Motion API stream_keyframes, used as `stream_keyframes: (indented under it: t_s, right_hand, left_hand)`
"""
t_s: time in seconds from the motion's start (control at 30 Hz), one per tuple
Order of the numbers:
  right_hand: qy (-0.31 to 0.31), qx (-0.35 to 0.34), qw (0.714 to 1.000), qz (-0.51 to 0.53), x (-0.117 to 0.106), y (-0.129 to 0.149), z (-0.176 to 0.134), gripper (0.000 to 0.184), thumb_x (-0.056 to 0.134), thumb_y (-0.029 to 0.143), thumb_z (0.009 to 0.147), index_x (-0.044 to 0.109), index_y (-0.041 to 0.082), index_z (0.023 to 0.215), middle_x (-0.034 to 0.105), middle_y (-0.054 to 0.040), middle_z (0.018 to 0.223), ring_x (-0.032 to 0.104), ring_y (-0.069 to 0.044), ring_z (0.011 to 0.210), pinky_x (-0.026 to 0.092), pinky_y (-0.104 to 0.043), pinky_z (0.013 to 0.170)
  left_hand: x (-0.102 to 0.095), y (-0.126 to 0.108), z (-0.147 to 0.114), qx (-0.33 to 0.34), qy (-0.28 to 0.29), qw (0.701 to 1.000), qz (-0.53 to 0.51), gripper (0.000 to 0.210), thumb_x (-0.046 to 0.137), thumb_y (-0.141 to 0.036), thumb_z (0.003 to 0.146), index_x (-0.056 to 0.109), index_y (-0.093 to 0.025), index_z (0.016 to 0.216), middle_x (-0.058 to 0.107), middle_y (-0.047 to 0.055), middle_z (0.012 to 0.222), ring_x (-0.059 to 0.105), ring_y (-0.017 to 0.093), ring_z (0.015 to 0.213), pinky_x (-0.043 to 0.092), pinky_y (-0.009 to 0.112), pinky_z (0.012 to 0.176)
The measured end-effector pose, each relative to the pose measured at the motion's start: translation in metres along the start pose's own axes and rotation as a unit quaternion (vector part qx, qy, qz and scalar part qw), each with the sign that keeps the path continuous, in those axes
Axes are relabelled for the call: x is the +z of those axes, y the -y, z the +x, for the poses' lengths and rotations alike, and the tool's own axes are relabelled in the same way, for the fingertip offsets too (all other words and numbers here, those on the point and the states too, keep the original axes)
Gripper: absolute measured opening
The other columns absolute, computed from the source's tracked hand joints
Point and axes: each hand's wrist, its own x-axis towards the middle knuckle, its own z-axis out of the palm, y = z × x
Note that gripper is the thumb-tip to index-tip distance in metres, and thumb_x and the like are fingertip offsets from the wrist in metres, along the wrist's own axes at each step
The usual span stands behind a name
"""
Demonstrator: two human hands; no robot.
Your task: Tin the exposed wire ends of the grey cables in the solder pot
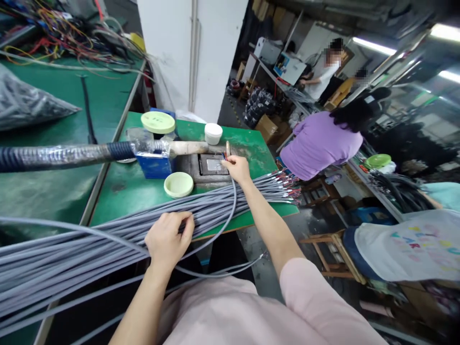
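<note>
My right hand [237, 168] pinches a grey cable [234, 196] near its end. Thin coloured wires [224, 155] stick out beyond the fingertips, over a metal solder pot [214, 165] with a shiny square surface. The cable loops down toward my left wrist. My left hand [168, 237] is closed, resting against a thick bundle of grey cables [118, 225]; its fingertips hide whatever they grip. Stripped ends [287, 187] of the bundle, with red and white wires, lie at the table's right edge.
A ribbed hose [68, 155] with a pale nozzle reaches toward the pot, above a blue box [155, 165]. Around it stand a pale green dish [178, 184], a yellow-green lid [158, 122] and a white tub [213, 133]. People, including one in purple [319, 139], are at the right.
</note>
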Motion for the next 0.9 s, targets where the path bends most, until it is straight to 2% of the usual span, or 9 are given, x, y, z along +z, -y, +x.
stream_keyframes:
  t_s: [0.13, 0.23, 0.3, 0.33, 0.43, 0.53, 0.6, 0.73, 0.9]
  right_hand:
    - [-0.005, 0.01, 0.969, 0.248, -0.021, 0.013, -0.057, 0.029, 0.063, 0.041, 0.072, 0.057, 0.016, 0.057, 0.046, 0.0042, 0.054, 0.042, -0.01, 0.056, 0.034, -0.024, 0.057]
    - [0.001, 0.061, 0.929, 0.365, -0.03, 0.019, -0.104, 0.02, 0.069, 0.036, 0.068, 0.063, 0.017, 0.064, 0.051, 0.0036, 0.057, 0.046, -0.011, 0.058, 0.037, -0.025, 0.058]
    - [0.001, 0.097, 0.899, 0.427, -0.032, 0.02, -0.129, 0.015, 0.072, 0.032, 0.066, 0.065, 0.018, 0.064, 0.053, 0.0035, 0.057, 0.045, -0.011, 0.056, 0.037, -0.025, 0.057]
    - [0.001, 0.112, 0.885, 0.453, -0.032, 0.021, -0.138, 0.013, 0.072, 0.03, 0.066, 0.066, 0.019, 0.065, 0.054, 0.0033, 0.057, 0.046, -0.01, 0.056, 0.037, -0.025, 0.057]
    - [0.003, 0.14, 0.852, 0.504, -0.031, 0.025, -0.157, 0.01, 0.073, 0.029, 0.066, 0.069, 0.02, 0.068, 0.056, 0.0028, 0.059, 0.046, -0.01, 0.055, 0.037, -0.026, 0.056]
    - [0.012, 0.14, 0.838, 0.527, -0.031, 0.033, -0.167, 0.012, 0.073, 0.029, 0.066, 0.066, 0.02, 0.062, 0.055, 0.0029, 0.058, 0.046, -0.01, 0.055, 0.038, -0.026, 0.057]
    - [0.03, 0.134, 0.834, 0.535, -0.031, 0.038, -0.17, 0.016, 0.073, 0.029, 0.066, 0.063, 0.02, 0.059, 0.057, 0.0026, 0.058, 0.047, -0.01, 0.055, 0.04, -0.026, 0.057]
    - [0.069, 0.133, 0.823, 0.547, -0.03, 0.044, -0.175, 0.019, 0.075, 0.032, 0.065, 0.062, 0.019, 0.059, 0.057, 0.0027, 0.059, 0.049, -0.011, 0.056, 0.042, -0.027, 0.058]
    - [0.076, 0.136, 0.816, 0.557, -0.027, 0.044, -0.179, 0.022, 0.075, 0.037, 0.065, 0.061, 0.02, 0.06, 0.058, 0.003, 0.059, 0.049, -0.011, 0.056, 0.042, -0.027, 0.058]
  left_hand:
    - [-0.002, -0.001, 0.0, -0.014, 0.011, 1.0, -0.021, 0.005, 0.063, -0.017, 0.076, 0.065, -0.021, 0.078, 0.067, 0.0, 0.069, 0.057, 0.015, 0.065, 0.039, 0.026, 0.06]
    - [-0.006, -0.009, 0.0, -0.096, 0.005, 0.983, -0.157, 0.004, 0.061, -0.018, 0.078, 0.065, -0.019, 0.076, 0.066, 0.0, 0.07, 0.057, 0.013, 0.064, 0.044, 0.026, 0.065]
    - [-0.005, -0.021, -0.001, -0.186, -0.035, 0.94, -0.284, 0.005, 0.063, -0.022, 0.078, 0.066, -0.019, 0.075, 0.065, 0.001, 0.072, 0.058, 0.012, 0.065, 0.046, 0.026, 0.064]
    - [-0.004, -0.028, -0.001, -0.226, -0.032, 0.913, -0.338, 0.006, 0.064, -0.024, 0.077, 0.066, -0.018, 0.076, 0.065, 0.001, 0.071, 0.057, 0.012, 0.064, 0.046, 0.025, 0.062]
    - [0.007, -0.051, -0.004, -0.335, 0.028, 0.82, -0.464, 0.016, 0.071, -0.029, 0.071, 0.071, -0.018, 0.083, 0.065, 0.001, 0.066, 0.056, 0.01, 0.058, 0.046, 0.023, 0.056]
    - [0.022, -0.072, -0.008, -0.393, 0.073, 0.718, -0.57, 0.031, 0.077, -0.03, 0.064, 0.072, -0.018, 0.091, 0.069, 0.004, 0.072, 0.06, 0.011, 0.062, 0.049, 0.022, 0.057]
    - [0.029, -0.082, -0.008, -0.416, 0.057, 0.677, -0.605, 0.031, 0.079, -0.03, 0.061, 0.072, -0.018, 0.089, 0.07, 0.004, 0.075, 0.061, 0.012, 0.063, 0.051, 0.022, 0.057]
    - [0.033, -0.09, -0.006, -0.43, -0.001, 0.66, -0.616, 0.021, 0.079, -0.03, 0.06, 0.071, -0.018, 0.076, 0.066, 0.001, 0.068, 0.057, 0.008, 0.055, 0.051, 0.02, 0.055]
    - [0.028, -0.09, -0.007, -0.383, -0.009, 0.702, -0.6, 0.015, 0.075, -0.031, 0.068, 0.068, -0.018, 0.073, 0.061, 0.0, 0.073, 0.058, 0.008, 0.06, 0.052, 0.02, 0.056]
